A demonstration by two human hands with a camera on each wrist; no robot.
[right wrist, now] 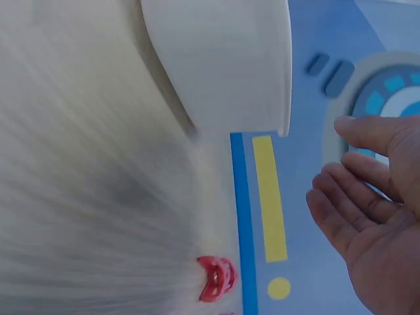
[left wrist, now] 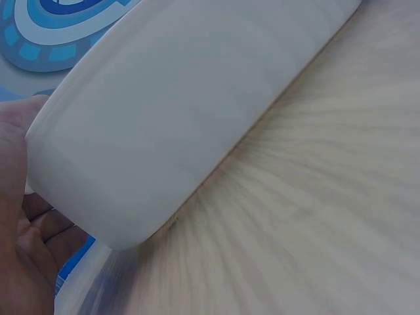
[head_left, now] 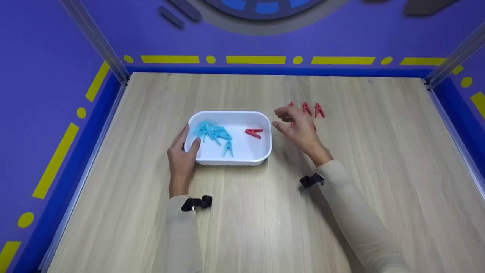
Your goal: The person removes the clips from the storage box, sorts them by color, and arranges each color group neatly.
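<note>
A white plastic tub (head_left: 242, 151) stands on the table, and my left hand (head_left: 180, 157) grips its left end. The thumb hooks over the rim while the fingers lie along the outer wall. Several light blue clothespins (head_left: 214, 131) are heaped at the tub's left, one apart near the front wall. One red clothespin (head_left: 254, 132) lies alone at its right. Just off the tub's right end is my right hand (head_left: 301, 131), fingers loosely bent and nothing held, as its palm (right wrist: 387, 262) shows in the right wrist view.
Several red clothespins (head_left: 319, 110) lie in rows on the wooden table (head_left: 242, 220) beyond the right hand, some partly hidden by it. Blue panels (head_left: 257, 45) with yellow marks enclose the table at the back and both sides.
</note>
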